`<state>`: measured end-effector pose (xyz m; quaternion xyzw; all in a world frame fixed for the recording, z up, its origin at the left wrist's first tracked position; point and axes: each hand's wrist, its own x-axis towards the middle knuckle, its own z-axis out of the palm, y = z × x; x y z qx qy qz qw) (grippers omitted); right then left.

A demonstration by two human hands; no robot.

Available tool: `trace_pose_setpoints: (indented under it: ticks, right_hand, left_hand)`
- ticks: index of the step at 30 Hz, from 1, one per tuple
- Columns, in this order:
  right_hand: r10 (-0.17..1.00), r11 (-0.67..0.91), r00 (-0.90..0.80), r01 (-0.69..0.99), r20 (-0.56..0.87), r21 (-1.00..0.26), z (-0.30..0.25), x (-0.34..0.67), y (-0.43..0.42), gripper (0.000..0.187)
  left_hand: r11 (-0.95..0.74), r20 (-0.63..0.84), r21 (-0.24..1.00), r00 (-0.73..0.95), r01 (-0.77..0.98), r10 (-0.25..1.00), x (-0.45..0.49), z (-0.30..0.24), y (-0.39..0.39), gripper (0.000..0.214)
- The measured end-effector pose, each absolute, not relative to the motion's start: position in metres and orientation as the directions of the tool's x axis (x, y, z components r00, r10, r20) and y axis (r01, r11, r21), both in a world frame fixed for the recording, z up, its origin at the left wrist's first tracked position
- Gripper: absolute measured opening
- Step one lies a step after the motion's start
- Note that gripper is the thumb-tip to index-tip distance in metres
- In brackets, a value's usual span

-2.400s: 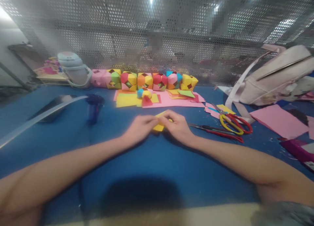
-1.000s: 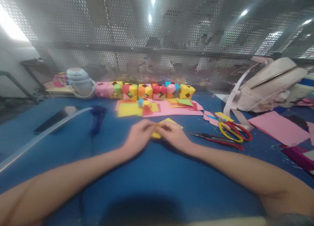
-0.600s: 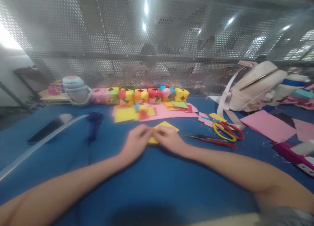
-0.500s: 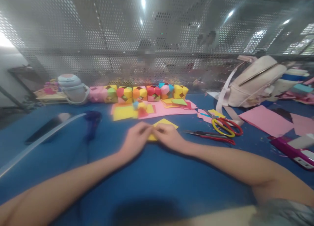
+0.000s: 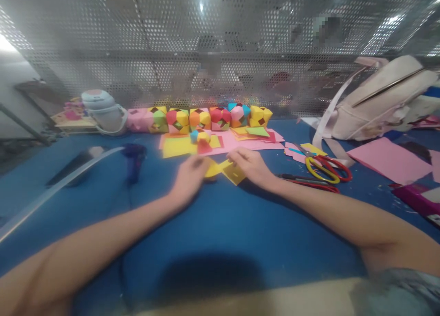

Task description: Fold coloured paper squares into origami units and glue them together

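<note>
A folded yellow paper piece (image 5: 225,170) hangs between both hands just above the blue tabletop (image 5: 213,224). My left hand (image 5: 187,177) pinches its left end. My right hand (image 5: 250,166) grips its right side with curled fingers. The paper looks partly unfolded, with a flap pointing down at the right. Behind the hands lie flat yellow and pink sheets (image 5: 220,144) and a row of folded multicoloured paper cubes (image 5: 206,117).
Yellow- and red-handled scissors (image 5: 323,169) lie right of my right hand. A pink bag (image 5: 381,103) and pink sheets (image 5: 388,162) sit at the right. A blue glue gun (image 5: 133,158), a ruler (image 5: 55,187) and a pale jug (image 5: 103,106) stand left. A perforated metal screen (image 5: 220,55) closes the back.
My hands have drawn apart a little and lifted the yellow paper, which now opens out between them. The view has shifted slightly.
</note>
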<state>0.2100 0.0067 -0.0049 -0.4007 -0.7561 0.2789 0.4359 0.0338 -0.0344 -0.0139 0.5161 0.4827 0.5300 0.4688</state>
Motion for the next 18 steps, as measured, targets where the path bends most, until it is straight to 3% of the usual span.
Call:
trace_pose_setpoints:
  ticks: [7, 10, 14, 18]
  right_hand:
    - [0.756, 0.654, -0.451, 0.499, 0.475, -0.568, 0.010, 0.227, 0.028, 0.017]
    - [0.713, 0.701, -0.533, 0.576, 0.456, -0.422, 0.010, 0.233, 0.033, 0.016]
    - [0.666, 0.745, -0.693, 0.635, 0.276, -0.202, 0.005, 0.233, 0.032, 0.015]
    - [0.658, 0.749, -0.752, 0.648, 0.036, -0.136, 0.009, 0.231, 0.025, 0.026]
  left_hand:
    - [-0.130, 0.135, 0.990, -0.123, 0.048, 0.983, 0.024, -0.011, -0.024, 0.015]
    - [-0.172, 0.194, 0.978, -0.201, 0.121, 0.960, 0.014, -0.011, -0.013, 0.016]
    - [-0.261, 0.369, 0.902, -0.301, 0.343, 0.879, 0.000, -0.017, 0.002, 0.014]
    - [-0.151, 0.291, 0.891, -0.284, 0.428, 0.914, -0.009, -0.024, 0.012, 0.022]
